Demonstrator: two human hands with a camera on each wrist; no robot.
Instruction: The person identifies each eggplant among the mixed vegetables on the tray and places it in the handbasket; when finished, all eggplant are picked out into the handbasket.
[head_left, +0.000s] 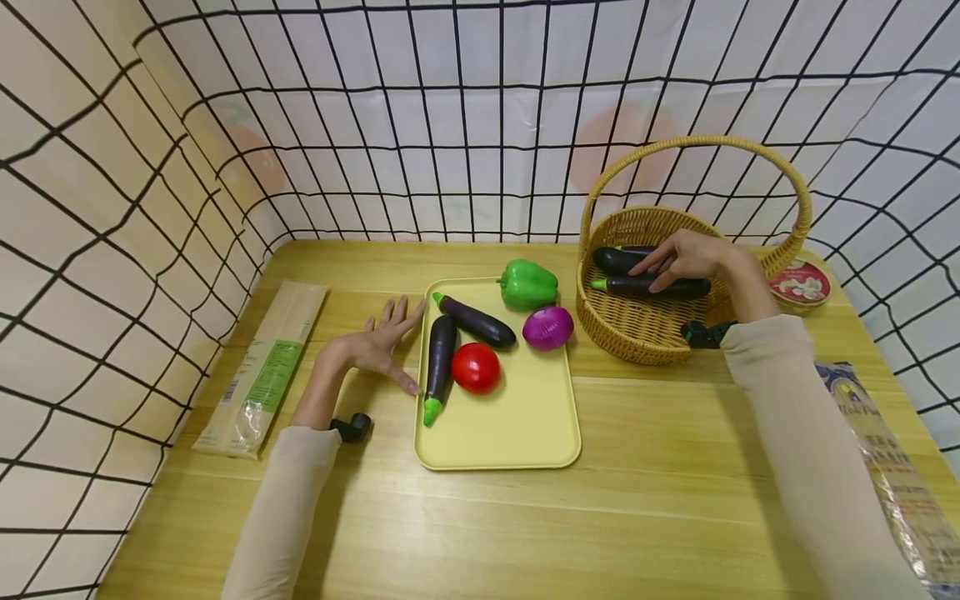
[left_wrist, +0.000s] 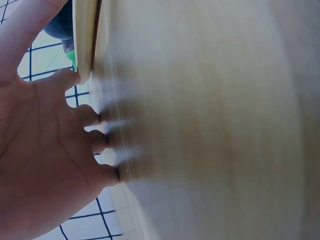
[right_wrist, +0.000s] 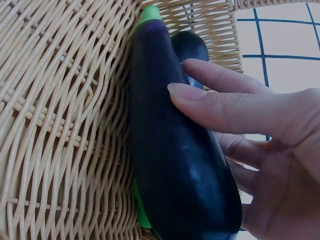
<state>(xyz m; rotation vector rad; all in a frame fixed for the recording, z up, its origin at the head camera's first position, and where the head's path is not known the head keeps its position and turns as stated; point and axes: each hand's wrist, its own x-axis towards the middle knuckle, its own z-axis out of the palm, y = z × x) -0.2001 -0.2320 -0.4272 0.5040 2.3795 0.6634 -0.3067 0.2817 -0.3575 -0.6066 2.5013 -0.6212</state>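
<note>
Eggplant (head_left: 636, 287), dark purple with a green stem, lies in the wicker basket (head_left: 633, 346) directly under my right hand (head_left: 686, 258). My thumb is on its near side and my fingers are on its far side, so I have it pinched between them, its stem pointing off to the left of that hand. Just past my fingertips, a second eggplant (head_left: 610, 262) lies in the same basket, whose tall handle rises beyond my hand.

My left hand (head_left: 378, 346) has its fingers spread, the tips down on the wooden surface (head_left: 652, 517) right by the yellow tray (head_left: 525, 425). Closest to it on the tray is a lengthwise eggplant (head_left: 441, 358), then a slanting eggplant (head_left: 480, 323) and a red tomato (head_left: 476, 368). Nearer my right hand are a purple onion (head_left: 548, 328) and a green bell pepper (head_left: 528, 284).

A green-labelled packet (head_left: 262, 367) lies left of my left hand; a round red-labelled container (head_left: 801, 282) sits right of my right wrist.
</note>
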